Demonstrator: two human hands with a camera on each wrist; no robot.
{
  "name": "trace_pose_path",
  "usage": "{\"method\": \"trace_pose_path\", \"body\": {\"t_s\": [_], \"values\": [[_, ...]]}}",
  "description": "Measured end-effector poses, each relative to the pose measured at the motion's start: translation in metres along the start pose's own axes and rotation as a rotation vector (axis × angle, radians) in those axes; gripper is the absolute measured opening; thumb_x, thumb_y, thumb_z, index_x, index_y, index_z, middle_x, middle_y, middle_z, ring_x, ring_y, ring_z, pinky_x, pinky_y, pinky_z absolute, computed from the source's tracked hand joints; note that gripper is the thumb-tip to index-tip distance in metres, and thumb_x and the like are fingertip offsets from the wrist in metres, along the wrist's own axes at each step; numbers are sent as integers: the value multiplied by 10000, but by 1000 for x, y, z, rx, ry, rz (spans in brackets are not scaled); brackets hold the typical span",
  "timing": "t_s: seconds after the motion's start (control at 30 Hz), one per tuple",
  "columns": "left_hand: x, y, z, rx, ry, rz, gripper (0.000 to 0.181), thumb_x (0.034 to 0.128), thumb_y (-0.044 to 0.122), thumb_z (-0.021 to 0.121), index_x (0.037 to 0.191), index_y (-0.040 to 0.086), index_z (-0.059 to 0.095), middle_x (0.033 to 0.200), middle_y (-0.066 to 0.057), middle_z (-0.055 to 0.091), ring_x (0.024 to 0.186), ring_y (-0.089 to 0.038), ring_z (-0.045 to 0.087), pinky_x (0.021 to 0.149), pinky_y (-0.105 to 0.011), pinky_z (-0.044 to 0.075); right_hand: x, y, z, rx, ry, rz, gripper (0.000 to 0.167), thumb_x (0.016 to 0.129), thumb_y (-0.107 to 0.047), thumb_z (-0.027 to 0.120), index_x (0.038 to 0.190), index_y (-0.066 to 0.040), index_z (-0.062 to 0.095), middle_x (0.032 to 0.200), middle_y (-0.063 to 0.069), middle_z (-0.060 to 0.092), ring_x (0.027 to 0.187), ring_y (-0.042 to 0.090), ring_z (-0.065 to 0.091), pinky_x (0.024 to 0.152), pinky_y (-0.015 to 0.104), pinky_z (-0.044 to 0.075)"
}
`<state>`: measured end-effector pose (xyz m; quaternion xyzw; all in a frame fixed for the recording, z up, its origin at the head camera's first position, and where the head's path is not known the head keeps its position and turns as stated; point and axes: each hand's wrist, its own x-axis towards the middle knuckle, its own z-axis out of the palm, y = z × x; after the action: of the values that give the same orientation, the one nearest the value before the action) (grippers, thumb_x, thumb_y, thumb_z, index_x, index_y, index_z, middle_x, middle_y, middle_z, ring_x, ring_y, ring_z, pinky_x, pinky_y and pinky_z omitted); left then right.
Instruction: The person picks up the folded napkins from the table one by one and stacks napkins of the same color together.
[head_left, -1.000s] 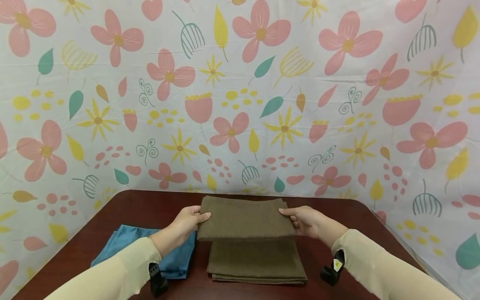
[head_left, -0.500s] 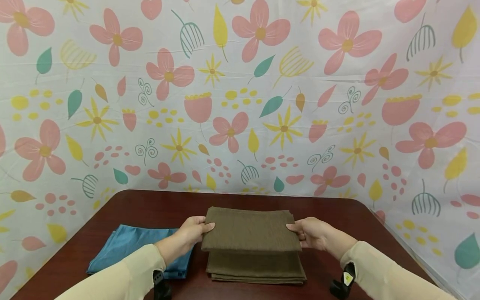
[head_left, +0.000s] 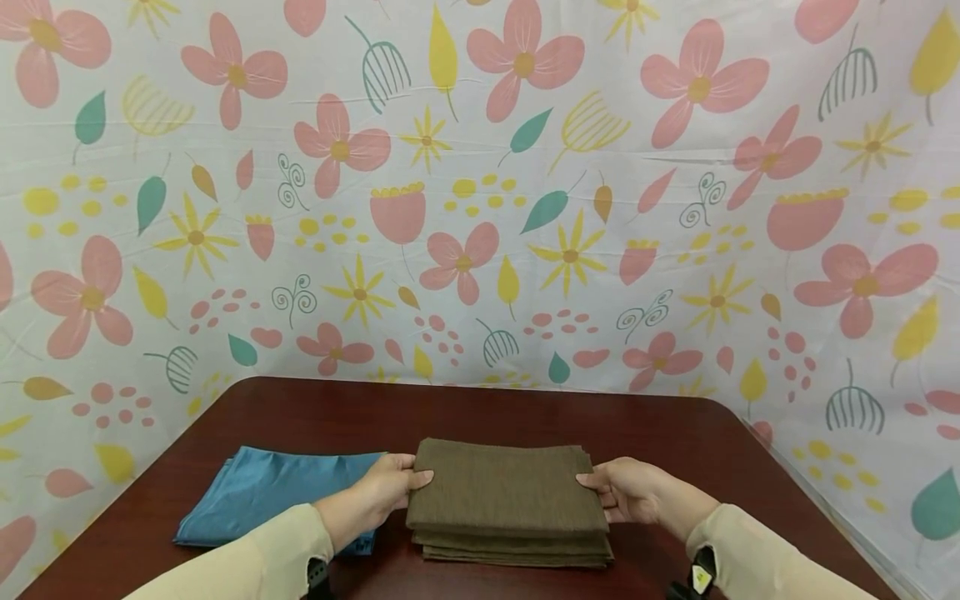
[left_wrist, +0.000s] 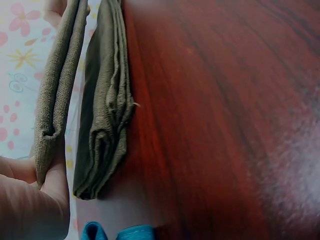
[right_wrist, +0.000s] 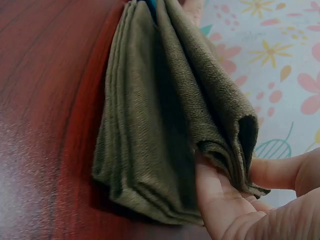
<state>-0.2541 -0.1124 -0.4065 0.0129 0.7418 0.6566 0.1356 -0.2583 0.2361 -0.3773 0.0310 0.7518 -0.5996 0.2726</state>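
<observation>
A folded olive-brown cloth [head_left: 510,487] is held level between both hands. My left hand [head_left: 378,490] pinches its left edge, thumb on top and fingers beneath. At the opposite edge, my right hand [head_left: 645,493] grips it the same way. Under it lies another folded cloth [head_left: 517,553] of the same colour, in several layers on the table. Both wrist views show a gap between the held cloth [left_wrist: 57,85] and the lower cloth [left_wrist: 107,100]. In the right wrist view, the fingers sit below the held cloth's [right_wrist: 200,85] folded corner.
A folded blue cloth [head_left: 281,492] lies to the left, partly behind my left forearm. The dark red-brown wooden table [head_left: 337,417] has rounded far corners. Behind it hangs a white flower-print sheet [head_left: 480,192].
Both hands have lowered the held olive-brown cloth toward me and over the lower one, covering more of it. It has also shifted slightly right. The blue cloth has stayed put.
</observation>
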Motion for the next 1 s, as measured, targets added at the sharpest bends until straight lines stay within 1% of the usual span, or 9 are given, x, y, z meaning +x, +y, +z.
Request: {"method": "trace_pose_path", "body": {"t_s": [0.07,0.17,0.27,0.43,0.63,0.73,0.87,0.93,1.0], "values": [[-1,-2,1,7,-2,-12,389,978,61,555,1306,-138,487,1131,-208,658,930,-219,690,818,-399,576,1,4,0,3,13,23,801,989,-160,549,1469,176,3,1262,251,568,939,190,659,817,361,543],[-1,-4,1,11,-18,-31,427,975,49,554,1345,-132,443,1162,-213,644,954,-220,683,825,-399,574,4,9,0,8,32,60,805,980,-177,572,1489,139,34,1465,371,313,1108,316,621,883,411,531],[-2,-8,1,7,-41,-45,472,968,42,564,1379,-123,401,1174,-213,635,951,-205,678,830,-401,573,7,14,-1,9,46,84,809,974,-197,586,1505,106,56,1504,399,161,1215,378,541,897,412,506],[-2,-11,2,-7,-38,-50,510,949,36,595,1395,-87,380,1122,-206,637,861,-179,685,783,-408,581,12,23,-2,26,60,93,823,966,-212,601,1521,67,62,1514,367,190,1219,361,524,898,416,498],[0,-9,3,12,-10,-79,544,933,33,618,1405,-71,368,1086,-198,659,832,-208,696,756,-417,584,15,27,-5,32,49,106,851,965,-229,609,1524,64,38,1521,372,134,1390,500,264,1036,520,427],[2,-6,3,26,-4,-97,584,928,52,635,1422,-72,349,1132,-226,643,890,-271,697,771,-435,584,12,27,-6,48,42,102,851,962,-215,609,1520,77,36,1504,344,254,1349,472,364,1026,504,440],[6,-3,0,71,11,-124,617,960,201,624,1436,-71,340,1248,-309,556,994,-382,657,792,-472,578,10,27,-7,78,25,88,784,964,-210,590,1506,93,111,1277,238,584,1074,295,635,936,438,520],[9,-2,-1,89,11,-126,617,991,287,572,1431,-81,345,1261,-339,534,1001,-410,647,795,-484,576,11,27,-7,90,22,90,747,970,-252,574,1485,102,164,1183,205,639,970,238,670,905,422,544],[12,-4,-2,104,12,-120,589,1018,327,508,1411,-89,369,1231,-340,551,973,-405,658,785,-480,579,12,28,-7,102,24,101,726,977,-302,559,1465,97,198,1172,232,634,946,233,676,895,418,554]]}}
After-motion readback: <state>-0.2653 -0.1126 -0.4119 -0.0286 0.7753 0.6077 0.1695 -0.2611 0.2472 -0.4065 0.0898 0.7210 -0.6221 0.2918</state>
